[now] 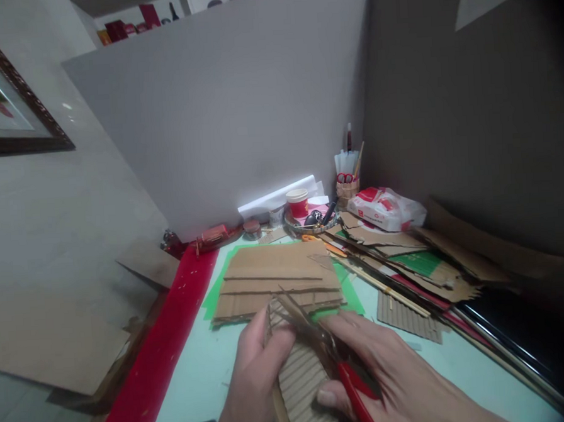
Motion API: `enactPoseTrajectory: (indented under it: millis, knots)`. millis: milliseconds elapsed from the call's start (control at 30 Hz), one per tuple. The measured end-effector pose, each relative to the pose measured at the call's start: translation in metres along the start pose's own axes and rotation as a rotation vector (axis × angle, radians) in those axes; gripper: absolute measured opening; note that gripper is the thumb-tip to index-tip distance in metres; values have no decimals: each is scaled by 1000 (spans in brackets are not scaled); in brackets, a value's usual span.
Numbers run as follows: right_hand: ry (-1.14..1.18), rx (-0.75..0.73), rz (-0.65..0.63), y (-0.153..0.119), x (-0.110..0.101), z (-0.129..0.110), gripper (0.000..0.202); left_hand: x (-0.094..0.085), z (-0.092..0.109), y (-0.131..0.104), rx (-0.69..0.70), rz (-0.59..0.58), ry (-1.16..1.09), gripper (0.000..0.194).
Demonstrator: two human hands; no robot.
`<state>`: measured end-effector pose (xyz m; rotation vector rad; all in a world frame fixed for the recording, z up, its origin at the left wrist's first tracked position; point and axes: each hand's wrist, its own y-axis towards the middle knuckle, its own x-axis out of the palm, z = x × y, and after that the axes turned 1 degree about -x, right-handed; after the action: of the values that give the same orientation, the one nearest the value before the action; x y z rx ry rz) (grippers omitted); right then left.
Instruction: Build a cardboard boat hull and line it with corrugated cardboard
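Observation:
A piece of corrugated cardboard (300, 386) is pinched between the thumb and fingers of my left hand (259, 366), its ridged face up. My right hand (379, 363) is wrapped round red-handled scissors (352, 383). The metal blades point up and left, parted slightly, at the top end of the ridged piece. Just beyond my hands, flat cardboard sheets (275, 268) lie stacked on green sheets (352, 292).
Torn cardboard (446, 278) and thin wooden sticks (385, 287) cover the right side. At the back are a red paper cup (298, 204), a holder with pens and scissors (347, 189) and a tissue pack (386, 209). Red cloth (148, 363) runs along the left edge.

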<state>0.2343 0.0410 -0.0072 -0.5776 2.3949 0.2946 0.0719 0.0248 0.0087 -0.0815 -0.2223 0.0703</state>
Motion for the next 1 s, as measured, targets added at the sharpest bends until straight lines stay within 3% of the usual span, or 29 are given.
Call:
enactPoseTrajectory:
  millis: [200, 400, 533, 733, 900, 1000]
  knots:
    - [112, -46, -40, -3, -3, -5, 33, -5, -11, -1, -122, -3, -86, 39]
    - [149, -39, -43, 0, 0, -1, 8, -5, -12, -4, -198, 62, -47, 42]
    - [120, -22, -33, -3, 3, -1, 16, -3, -11, -5, -174, 111, -27, 44]
    - [116, -64, -13, -5, 4, 1, 18, 5, -8, -8, -198, 54, -139, 37]
    - [118, -117, 26, -4, -2, -2, 19, 0, -9, -7, -123, 19, -156, 40]
    - [74, -122, 70, -5, -6, -4, 32, -5, -9, -5, -70, 0, -154, 42]
